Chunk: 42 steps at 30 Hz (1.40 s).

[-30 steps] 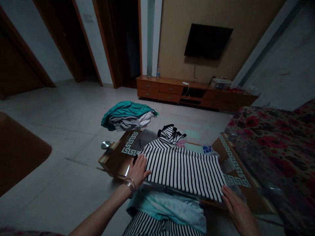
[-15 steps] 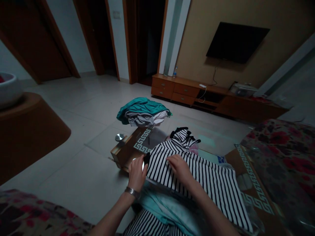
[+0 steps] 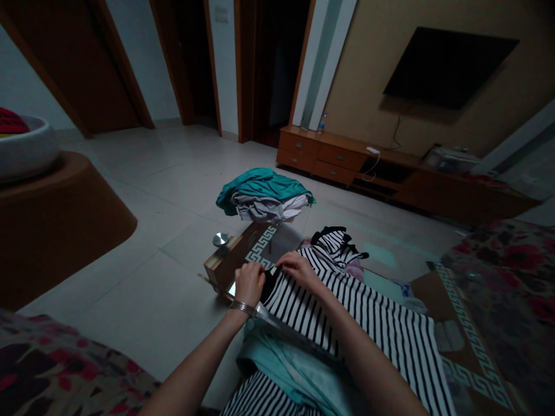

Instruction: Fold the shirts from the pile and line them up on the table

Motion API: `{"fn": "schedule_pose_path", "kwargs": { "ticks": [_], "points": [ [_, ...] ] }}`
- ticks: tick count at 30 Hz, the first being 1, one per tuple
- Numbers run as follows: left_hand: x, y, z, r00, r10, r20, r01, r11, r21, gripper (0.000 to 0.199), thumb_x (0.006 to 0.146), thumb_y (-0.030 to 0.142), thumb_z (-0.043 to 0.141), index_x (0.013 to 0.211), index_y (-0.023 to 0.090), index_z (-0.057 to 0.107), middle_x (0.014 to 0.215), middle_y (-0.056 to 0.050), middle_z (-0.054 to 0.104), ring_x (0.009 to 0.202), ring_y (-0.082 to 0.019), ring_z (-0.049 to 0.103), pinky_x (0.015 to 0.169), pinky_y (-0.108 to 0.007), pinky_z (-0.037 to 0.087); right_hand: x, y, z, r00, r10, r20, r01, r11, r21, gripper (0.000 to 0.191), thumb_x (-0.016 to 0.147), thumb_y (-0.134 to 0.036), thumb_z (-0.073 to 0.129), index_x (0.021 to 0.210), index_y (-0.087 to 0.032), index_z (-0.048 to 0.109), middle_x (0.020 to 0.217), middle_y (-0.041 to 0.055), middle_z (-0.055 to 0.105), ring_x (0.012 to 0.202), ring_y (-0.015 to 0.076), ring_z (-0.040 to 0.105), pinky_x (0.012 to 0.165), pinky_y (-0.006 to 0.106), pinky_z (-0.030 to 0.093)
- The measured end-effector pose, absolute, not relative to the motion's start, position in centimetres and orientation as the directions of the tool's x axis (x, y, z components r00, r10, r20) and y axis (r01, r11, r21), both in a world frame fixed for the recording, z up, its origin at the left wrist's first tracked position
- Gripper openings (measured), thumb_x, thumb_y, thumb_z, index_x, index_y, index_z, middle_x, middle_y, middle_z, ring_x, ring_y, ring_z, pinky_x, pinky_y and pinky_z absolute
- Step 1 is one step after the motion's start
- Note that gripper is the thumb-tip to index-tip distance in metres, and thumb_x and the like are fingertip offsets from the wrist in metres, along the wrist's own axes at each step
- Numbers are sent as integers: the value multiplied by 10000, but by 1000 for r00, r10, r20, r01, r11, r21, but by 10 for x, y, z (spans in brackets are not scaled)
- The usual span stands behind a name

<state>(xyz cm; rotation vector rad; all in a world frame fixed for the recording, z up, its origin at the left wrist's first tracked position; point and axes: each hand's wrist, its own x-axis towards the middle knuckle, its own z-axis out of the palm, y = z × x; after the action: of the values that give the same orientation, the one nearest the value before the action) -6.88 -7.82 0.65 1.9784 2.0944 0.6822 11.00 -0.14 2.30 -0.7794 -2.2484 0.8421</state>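
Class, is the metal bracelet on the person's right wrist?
No: the metal bracelet circles the wrist of the left hand; the right hand, on the striped top, shows none.

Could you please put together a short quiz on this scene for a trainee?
1. Fill in the blank: the metal bracelet sits on the person's ___ wrist.
2. True or false: the wall-mounted television hangs above the wooden cabinet.
3. What do the left hand and the right hand both touch?
A) a teal cloth pile
B) the black-and-white striped top
C) a white bowl

Key: 1. left; 2. true; 3. B
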Motion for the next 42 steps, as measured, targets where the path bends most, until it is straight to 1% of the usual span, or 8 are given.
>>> {"fn": "schedule_pose_path", "kwargs": {
  "ticks": [13,17,23,28,33,35,39,42],
  "points": [
    [-80,-74,9,-119,963,241,824,-40,566,115,874,145,451,896,167,562,959,-63,622,910,-184,579,796,-294,409,72,23,2,-765,611,201,405,701,-587,204,818,-197,668,1019,-198,704,937,50,657,913,173,548,844,301,391],
    [-75,-94,9,-54,960,274,893,-77,444,195,913,242,434,1051,172,553,997,-68,635,943,-217,572,811,-343,388,70,18,0,-713,656,247,458,703,-545,203,813,-239,681,1010,-193,699,955,55,644,926,179,549,830,301,402],
    [-76,-112,22,59,981,186,963,-105,247,241,840,108,438,1010,181,594,973,-76,642,948,-242,566,793,-369,371,76,11,5,-650,684,331,406,680,-610,226,821,-278,678,1021,-173,684,996,60,642,950,167,563,860,288,422],
    [-46,-92,50,235,939,253,931,-293,220,336,778,38,454,1025,197,618,1111,-78,599,1084,-245,502,944,-417,342,110,28,23,-357,829,431,473,558,-682,173,883,-172,551,992,-186,685,969,42,655,941,144,576,870,266,432],
    [20,-40,51,565,822,75,773,-559,299,241,837,88,422,936,184,619,979,-66,613,942,-204,553,832,-317,419,170,73,44,-37,902,430,756,307,-579,313,845,-47,428,935,-153,709,960,81,666,964,177,571,918,307,416],
    [39,-20,43,588,808,50,760,-572,310,224,858,111,412,897,185,620,954,-66,613,905,-199,567,800,-302,428,188,93,50,-97,928,360,820,280,-500,333,831,-44,437,997,-149,706,1031,97,668,1024,186,563,961,321,396],
    [49,1,24,583,809,75,749,-571,337,204,902,189,414,928,200,617,946,-48,614,881,-175,581,775,-264,432,194,123,59,-458,874,160,788,483,-383,504,718,-149,684,1213,-226,626,1178,51,647,1094,187,557,956,289,403],
    [45,3,13,559,816,145,723,-566,397,201,923,223,402,941,207,602,959,-35,605,898,-162,575,786,-249,423,186,134,70,-589,806,-50,787,559,-263,515,658,-211,751,1161,-278,661,1001,3,706,923,174,623,814,248,447]
  ]
}}
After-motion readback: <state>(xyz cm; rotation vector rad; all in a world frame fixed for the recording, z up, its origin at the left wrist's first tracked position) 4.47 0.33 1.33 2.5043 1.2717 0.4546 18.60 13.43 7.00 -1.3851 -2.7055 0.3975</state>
